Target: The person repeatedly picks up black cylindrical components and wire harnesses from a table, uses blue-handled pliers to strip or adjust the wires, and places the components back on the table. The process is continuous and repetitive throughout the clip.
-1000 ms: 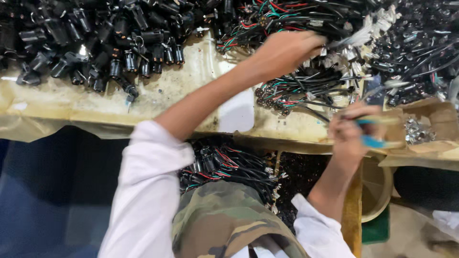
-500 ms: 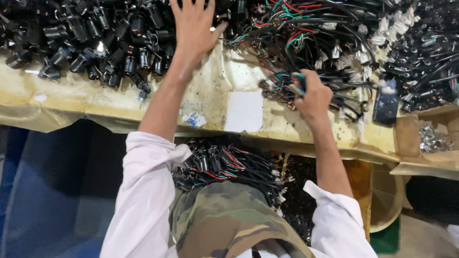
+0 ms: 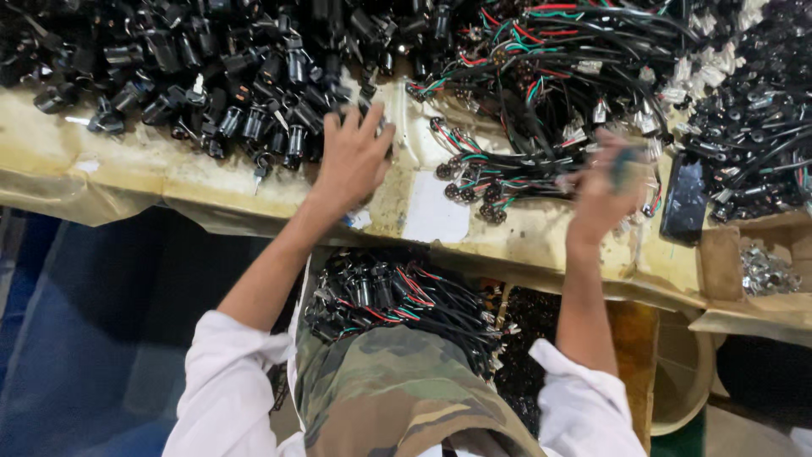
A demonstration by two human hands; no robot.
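Note:
My left hand (image 3: 355, 156) lies palm down with its fingers spread at the near edge of a pile of black cylindrical switch parts (image 3: 245, 93); I see nothing gripped in it. My right hand (image 3: 602, 193) is raised and blurred in front of a tangle of black wire harnesses with red and green leads (image 3: 541, 76). It is closed around a small teal-handled tool (image 3: 624, 161). Both hands are over a worn yellowish workbench (image 3: 169, 173).
A white paper patch (image 3: 436, 220) lies between my hands. A black phone (image 3: 683, 199) rests at the right, beside a cardboard box of small silver metal parts (image 3: 765, 271). More wired parts (image 3: 397, 296) lie on my lap. A tan bucket (image 3: 681, 372) stands below right.
My left hand swung from the wire tangle to the black parts pile, then drew back to its near edge. My right hand rose from beside the cardboard box to the harnesses with the tool.

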